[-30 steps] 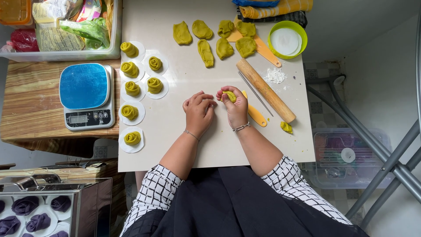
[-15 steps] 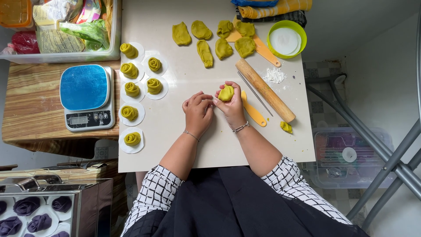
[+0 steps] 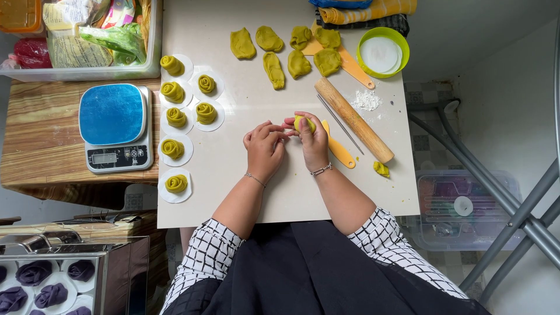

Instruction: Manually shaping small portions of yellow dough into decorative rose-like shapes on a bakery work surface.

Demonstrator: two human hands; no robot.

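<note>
Left to right: blue kitchen scale (image 3: 115, 125) sat off on the wooden side table, out of the dough's way. Seven rolled yellow-green dough roses (image 3: 175, 118) each sat on a white paper round, probably so they wouldn't stick to the worktop (image 3: 233, 175). Left hand (image 3: 263, 150) curled, fingertips pressing toward the dough piece (image 3: 304, 123), holding nothing itself. Right hand (image 3: 311, 142) had its grip closed round that piece, cupping it just above the worktop. Rolling pin (image 3: 353, 119) and flat dough pieces (image 3: 273, 69) lay within reach.
</note>
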